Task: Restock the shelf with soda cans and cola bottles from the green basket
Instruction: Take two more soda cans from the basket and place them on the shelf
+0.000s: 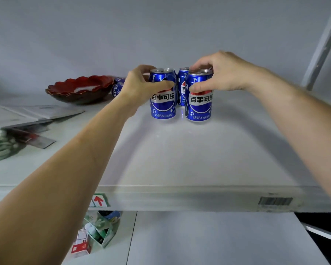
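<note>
Soda cans are standing upright toward the back of the white shelf [180,159], at about 12 o'clock from the viewer. The left hand [139,87] is gripping the left can [163,104] near its top; the right hand [218,75] is gripping the right can [199,104] the same way. A third can [182,87] is sitting just behind, between them. A red bowl [80,88] is lying at 10 o'clock. Bare shelf is stretching from the cans to the front edge [180,197].
</note>
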